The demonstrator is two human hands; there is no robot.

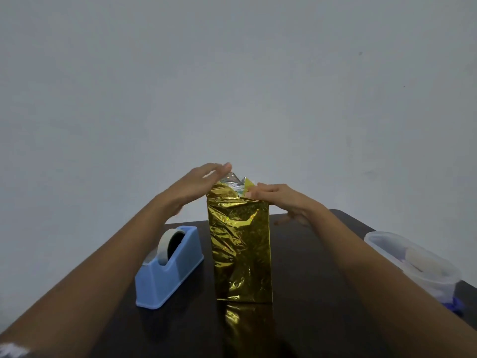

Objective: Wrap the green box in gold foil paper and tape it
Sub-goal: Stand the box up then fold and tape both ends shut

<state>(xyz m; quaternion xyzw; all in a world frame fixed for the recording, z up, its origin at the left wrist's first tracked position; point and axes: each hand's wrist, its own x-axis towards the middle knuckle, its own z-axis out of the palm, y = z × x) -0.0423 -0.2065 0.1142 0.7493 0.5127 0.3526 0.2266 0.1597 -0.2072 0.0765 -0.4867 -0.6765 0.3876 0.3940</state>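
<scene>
A dark table (322, 267) stands against a plain pale wall (232, 73). On it, at the middle, the green box stands upright on its short end, almost wholly hidden under gold foil paper (240, 244).

The left hand (196, 184) has its fingers straight and together, laid against the loose foil flap at the top left, which shows its silver inner side. The right hand (278, 197) lies with stretched fingers over the top right edge and presses the foil down; neither hand is clenched, and whether the right thumb pinches the flap cannot be told.

The foil looks thin, crinkly and slick, likely to spring back out of a fold and to tear if pulled hard. The box under it seems stiff and light, and tall enough to tip. It is best steadied by the flat sides near the top, with the flaps pressed flat, not tugged.

A blue tape dispenser (170, 267) with its tape roll (165, 244) sits just left of the box. At the right edge, a clear plastic container (374, 237) holds a whitish object (423, 258) too blurred to name.
</scene>
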